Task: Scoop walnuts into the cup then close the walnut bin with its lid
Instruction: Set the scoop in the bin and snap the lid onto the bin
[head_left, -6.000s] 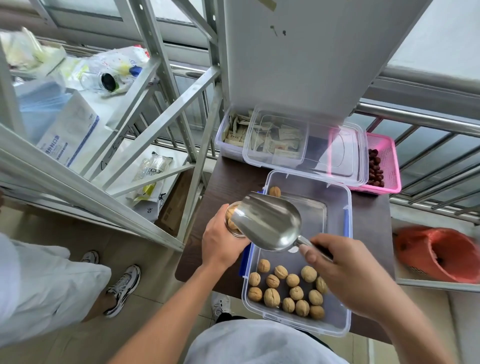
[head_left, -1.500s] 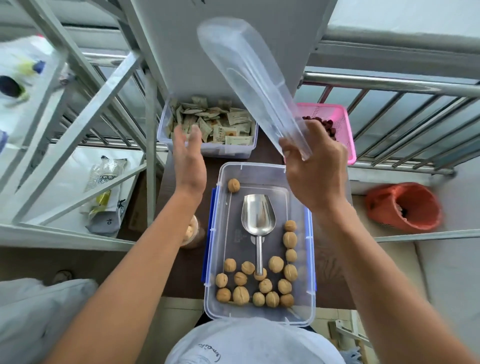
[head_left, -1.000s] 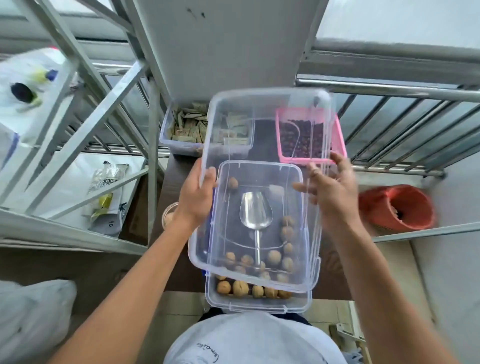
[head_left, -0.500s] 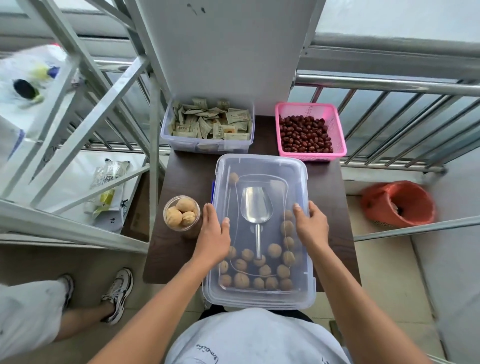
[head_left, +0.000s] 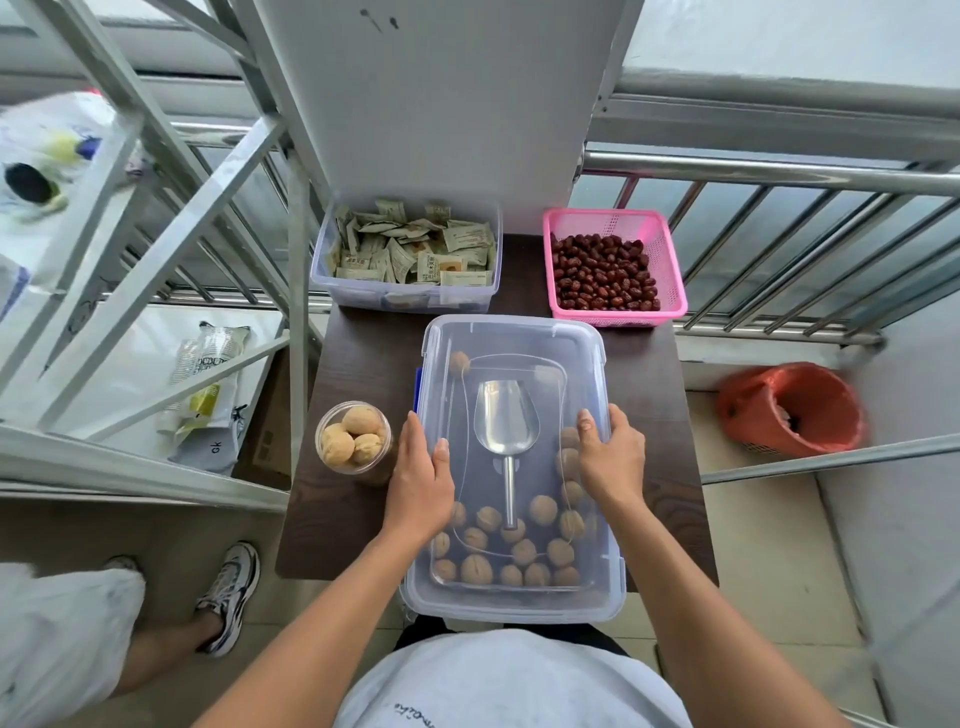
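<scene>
The clear walnut bin (head_left: 511, 605) sits in the middle of the small dark table (head_left: 353, 358), with its transparent lid (head_left: 514, 338) lying flat on top. Through the lid I see a metal scoop (head_left: 506, 421) and several walnuts (head_left: 519, 551) at the near end. My left hand (head_left: 418, 480) rests palm-down on the lid's left side. My right hand (head_left: 608, 457) presses flat on the right side, fingers at the lid's edge. A clear cup (head_left: 356, 441) holding three walnuts stands on the table just left of the bin.
A clear box of snack packets (head_left: 410, 254) and a pink basket of red dates (head_left: 610, 270) sit at the table's far edge. A metal rack (head_left: 156, 218) stands left, railings behind, an orange bin (head_left: 789, 408) right. Another person's leg and shoe (head_left: 228, 592) are at lower left.
The lid was lifted off the back boxes, brought down over the walnut bin and now lies on it. Both hands went from holding the lid to pressing on top. The scoop stays inside.
</scene>
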